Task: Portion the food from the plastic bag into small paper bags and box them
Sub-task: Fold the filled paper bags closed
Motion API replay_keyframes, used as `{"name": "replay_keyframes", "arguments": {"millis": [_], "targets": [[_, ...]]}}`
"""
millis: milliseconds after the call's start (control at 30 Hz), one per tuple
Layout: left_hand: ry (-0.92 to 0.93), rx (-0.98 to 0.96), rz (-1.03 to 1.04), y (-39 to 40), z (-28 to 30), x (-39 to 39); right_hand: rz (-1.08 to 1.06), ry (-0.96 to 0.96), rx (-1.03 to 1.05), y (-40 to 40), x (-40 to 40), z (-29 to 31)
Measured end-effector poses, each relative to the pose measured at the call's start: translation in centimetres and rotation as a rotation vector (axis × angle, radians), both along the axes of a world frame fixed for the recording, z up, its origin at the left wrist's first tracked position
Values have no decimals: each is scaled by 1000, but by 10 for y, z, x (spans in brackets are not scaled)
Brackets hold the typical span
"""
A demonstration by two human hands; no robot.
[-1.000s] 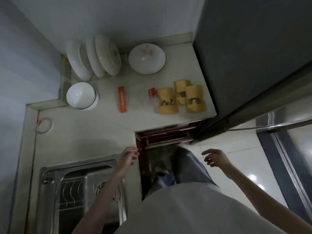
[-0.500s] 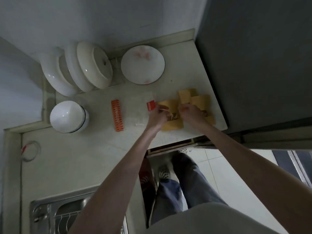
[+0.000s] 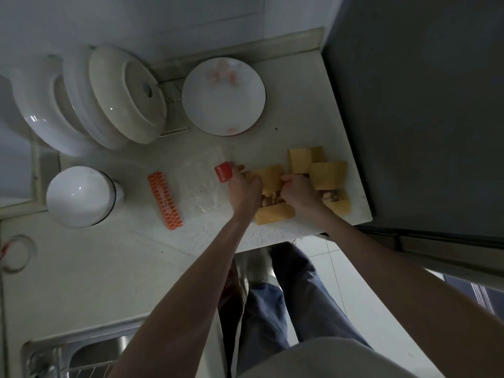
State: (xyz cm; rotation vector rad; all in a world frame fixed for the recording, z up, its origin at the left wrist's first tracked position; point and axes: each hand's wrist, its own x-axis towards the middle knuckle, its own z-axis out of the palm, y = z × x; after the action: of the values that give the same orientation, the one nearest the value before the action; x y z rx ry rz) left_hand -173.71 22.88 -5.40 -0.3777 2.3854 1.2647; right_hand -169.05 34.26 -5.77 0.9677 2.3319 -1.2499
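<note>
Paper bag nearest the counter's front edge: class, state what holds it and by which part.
Both hands grip the paper bag at its open middle: left hand on its left side, right hand on its right.

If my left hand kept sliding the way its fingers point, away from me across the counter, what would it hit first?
Probably the small red-labelled tab, which sits right at the fingertips of the left hand. Beyond it the way leads to the white round plate with pink marks near the wall, though depth is hard to judge.
</note>
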Motion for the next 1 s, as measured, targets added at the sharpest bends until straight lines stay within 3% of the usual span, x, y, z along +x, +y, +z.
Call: {"name": "replay_keyframes", "arguments": {"millis": [167, 467, 767, 1000], "targets": [[-63, 86, 136, -7, -8, -7, -6, -5, -80, 5, -4, -8], [116, 143, 138, -35, 9, 3, -3, 248, -1, -6, -1, 12], [151, 161, 107, -48, 26, 14, 114, 242, -11, -15, 2, 17], [155, 202, 104, -53, 28, 11, 239, 361, 22, -12, -2, 27]]}}
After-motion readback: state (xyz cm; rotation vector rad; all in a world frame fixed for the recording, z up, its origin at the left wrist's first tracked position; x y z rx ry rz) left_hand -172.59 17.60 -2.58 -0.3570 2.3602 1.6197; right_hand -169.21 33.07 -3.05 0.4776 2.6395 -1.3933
